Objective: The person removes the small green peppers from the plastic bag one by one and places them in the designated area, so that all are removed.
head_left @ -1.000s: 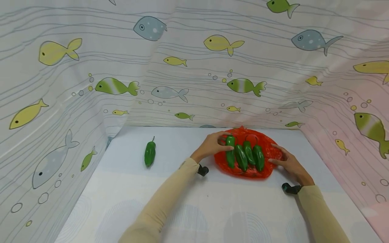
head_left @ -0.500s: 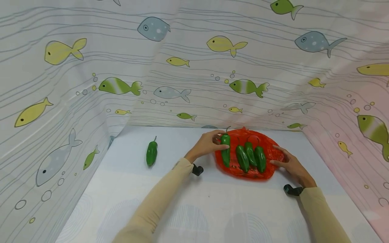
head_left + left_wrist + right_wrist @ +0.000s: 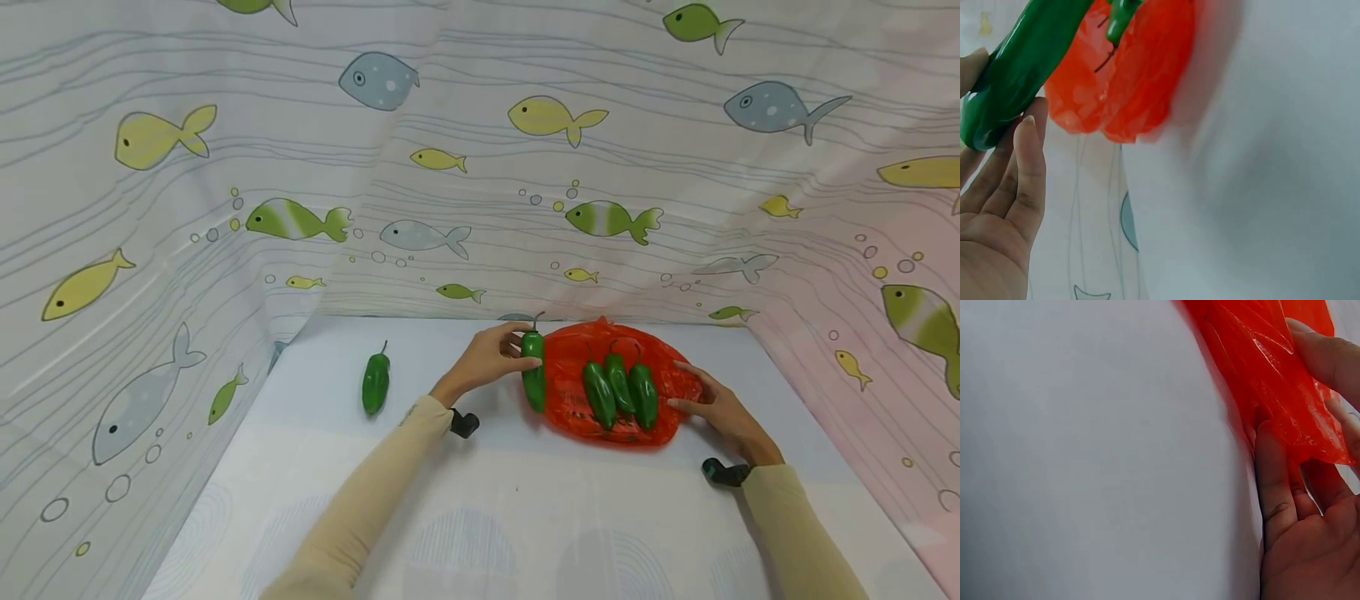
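Observation:
My left hand [image 3: 486, 360] pinches a glossy green chili pepper [image 3: 533, 382] between thumb and fingers, at the left edge of a red plastic bag [image 3: 562, 358]. In the left wrist view this pepper [image 3: 1022, 69] slants across the upper left corner, its lower end by the fingers. Three more green chili peppers [image 3: 619, 387] lie side by side on the bag, stems pointing away. On the bag's right side, my right hand [image 3: 723, 415] grips its edge. Seen from the right wrist, the thumb lies on the red film [image 3: 1260, 369] and some fingers are under it.
A single green chili pepper [image 3: 376, 383] lies on the white table [image 3: 420, 492] at the left. A fish-patterned curtain [image 3: 465, 192] encloses the table's back and sides. Each wrist carries a small black camera [image 3: 463, 423].
The left hand has moved left with its chili pepper, from over the bag beside the other peppers to the bag's left edge. The right hand stays at the bag's right side.

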Demonstrator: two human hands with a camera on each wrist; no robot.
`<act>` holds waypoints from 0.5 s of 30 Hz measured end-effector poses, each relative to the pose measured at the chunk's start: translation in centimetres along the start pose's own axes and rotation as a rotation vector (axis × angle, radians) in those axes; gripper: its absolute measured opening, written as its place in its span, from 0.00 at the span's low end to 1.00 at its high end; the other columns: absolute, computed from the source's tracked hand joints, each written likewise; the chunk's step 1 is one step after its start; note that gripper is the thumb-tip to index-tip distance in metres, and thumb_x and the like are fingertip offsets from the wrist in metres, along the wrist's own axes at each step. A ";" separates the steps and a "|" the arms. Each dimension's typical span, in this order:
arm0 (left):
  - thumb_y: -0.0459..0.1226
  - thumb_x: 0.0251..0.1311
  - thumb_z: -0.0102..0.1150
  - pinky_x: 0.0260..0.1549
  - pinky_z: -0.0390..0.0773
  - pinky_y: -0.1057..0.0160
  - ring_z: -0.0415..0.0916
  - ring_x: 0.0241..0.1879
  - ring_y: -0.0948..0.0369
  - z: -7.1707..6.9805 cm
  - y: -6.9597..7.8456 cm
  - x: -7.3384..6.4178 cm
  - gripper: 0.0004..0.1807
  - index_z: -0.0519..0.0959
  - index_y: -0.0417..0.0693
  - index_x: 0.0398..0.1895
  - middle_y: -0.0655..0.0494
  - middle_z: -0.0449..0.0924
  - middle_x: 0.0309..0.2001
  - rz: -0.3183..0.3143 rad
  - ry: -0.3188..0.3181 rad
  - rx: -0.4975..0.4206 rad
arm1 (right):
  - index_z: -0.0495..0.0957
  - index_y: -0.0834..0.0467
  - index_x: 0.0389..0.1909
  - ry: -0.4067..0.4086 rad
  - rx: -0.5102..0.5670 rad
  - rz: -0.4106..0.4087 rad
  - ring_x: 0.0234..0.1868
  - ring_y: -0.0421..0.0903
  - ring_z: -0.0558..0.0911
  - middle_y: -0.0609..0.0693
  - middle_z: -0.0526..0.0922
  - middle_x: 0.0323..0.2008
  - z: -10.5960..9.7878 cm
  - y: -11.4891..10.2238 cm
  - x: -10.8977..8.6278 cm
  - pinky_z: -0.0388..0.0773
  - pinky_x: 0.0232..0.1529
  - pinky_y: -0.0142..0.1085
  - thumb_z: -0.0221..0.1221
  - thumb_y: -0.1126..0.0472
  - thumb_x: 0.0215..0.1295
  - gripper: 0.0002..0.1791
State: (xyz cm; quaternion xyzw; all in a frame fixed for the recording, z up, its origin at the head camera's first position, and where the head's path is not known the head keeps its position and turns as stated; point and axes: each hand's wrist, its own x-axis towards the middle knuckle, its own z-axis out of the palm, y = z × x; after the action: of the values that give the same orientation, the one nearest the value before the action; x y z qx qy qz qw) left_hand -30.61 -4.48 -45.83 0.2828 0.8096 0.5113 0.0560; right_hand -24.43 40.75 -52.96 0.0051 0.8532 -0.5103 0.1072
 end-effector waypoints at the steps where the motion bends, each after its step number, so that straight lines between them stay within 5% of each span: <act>1: 0.50 0.58 0.75 0.45 0.84 0.61 0.85 0.42 0.62 -0.2 -0.1 -0.2 0.35 0.75 0.55 0.68 0.56 0.84 0.48 -0.003 0.003 -0.001 | 0.47 0.42 0.83 -0.002 -0.004 -0.002 0.78 0.71 0.43 0.63 0.39 0.82 0.0 0.0 0.0 0.46 0.68 0.74 0.69 0.44 0.65 0.53; 15: 0.49 0.59 0.75 0.45 0.83 0.57 0.85 0.42 0.61 -3.1 -0.6 -2.8 0.35 0.75 0.55 0.68 0.53 0.82 0.51 -0.032 0.033 0.023 | 0.46 0.46 0.84 0.001 -0.017 0.002 0.78 0.72 0.44 0.65 0.40 0.81 0.2 -0.2 -0.2 0.48 0.68 0.74 0.69 0.42 0.65 0.55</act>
State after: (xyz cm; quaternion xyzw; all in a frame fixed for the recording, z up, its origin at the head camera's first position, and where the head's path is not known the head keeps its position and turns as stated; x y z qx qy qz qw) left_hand -29.71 -8.58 -45.41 0.2618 0.8206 0.5057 0.0477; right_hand -24.24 40.51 -52.80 0.0054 0.8577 -0.5028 0.1073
